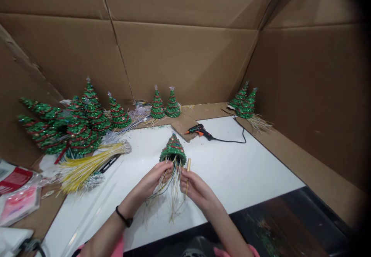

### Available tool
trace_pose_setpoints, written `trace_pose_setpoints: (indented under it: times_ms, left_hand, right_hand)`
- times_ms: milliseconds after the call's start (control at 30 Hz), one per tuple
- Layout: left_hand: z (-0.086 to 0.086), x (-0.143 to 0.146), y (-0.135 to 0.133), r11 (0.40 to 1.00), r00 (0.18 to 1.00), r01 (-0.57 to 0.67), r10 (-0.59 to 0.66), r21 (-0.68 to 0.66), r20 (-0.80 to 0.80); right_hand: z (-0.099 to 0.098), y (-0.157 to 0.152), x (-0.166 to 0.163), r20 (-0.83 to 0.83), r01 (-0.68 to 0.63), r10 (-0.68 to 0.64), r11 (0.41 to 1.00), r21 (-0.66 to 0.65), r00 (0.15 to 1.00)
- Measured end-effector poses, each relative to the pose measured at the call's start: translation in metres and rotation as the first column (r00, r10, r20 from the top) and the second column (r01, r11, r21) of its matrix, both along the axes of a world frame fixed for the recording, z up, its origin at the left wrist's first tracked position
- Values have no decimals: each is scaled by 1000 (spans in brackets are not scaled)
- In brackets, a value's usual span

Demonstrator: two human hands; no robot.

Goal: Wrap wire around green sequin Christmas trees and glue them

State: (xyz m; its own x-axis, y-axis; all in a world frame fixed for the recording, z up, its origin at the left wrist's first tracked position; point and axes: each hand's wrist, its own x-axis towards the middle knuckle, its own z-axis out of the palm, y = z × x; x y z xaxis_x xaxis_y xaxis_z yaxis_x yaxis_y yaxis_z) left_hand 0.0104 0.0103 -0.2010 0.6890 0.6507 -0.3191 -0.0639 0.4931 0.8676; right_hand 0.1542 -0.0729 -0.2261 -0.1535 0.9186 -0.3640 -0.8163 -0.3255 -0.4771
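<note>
A small green Christmas tree (173, 145) with red garland lies tipped over, its hollow base facing me. From that opening a loose bundle of thin white, yellow and dark wires (174, 195) spills onto the white board. My left hand (158, 176) is closed at the left of the base, fingers pinching some of the wires. At the right side my right hand (195, 185) is closed, with a short tan stick (189, 164) upright between its thumb and fingers. A yellowish wire hangs by that hand. The fingertips nearest the opening are partly hidden.
A black and orange glue gun (199, 131) rests on a cardboard piece (181, 127), its cord running right. Several finished-looking trees (89, 110) crowd the left, beside a yellow and white wire bundle (87, 168). More trees (246, 104) stand back right. Cardboard walls (185, 60) enclose the white board (246, 172).
</note>
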Motion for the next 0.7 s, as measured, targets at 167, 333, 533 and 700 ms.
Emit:
trace_pose_setpoints:
  times_ms: [167,333,533,700]
  left_hand:
    - [-5,6,-2,996,998,-24,29,87,-58]
    - [-3,17,-5,989,986,-60,79,133,-149]
    - [1,30,-11,978,970,-151,174,142,-171]
    - [4,30,-10,984,975,-107,132,141,-178]
  right_hand:
    - [-4,-2,-8,96,113,-115,993,26,989]
    - [-5,-5,-18,259,249,-250,968,37,933]
    - [-10,-3,-17,304,222,-229,973,60,925]
    - [-16,-1,-18,331,222,-234,972,73,914]
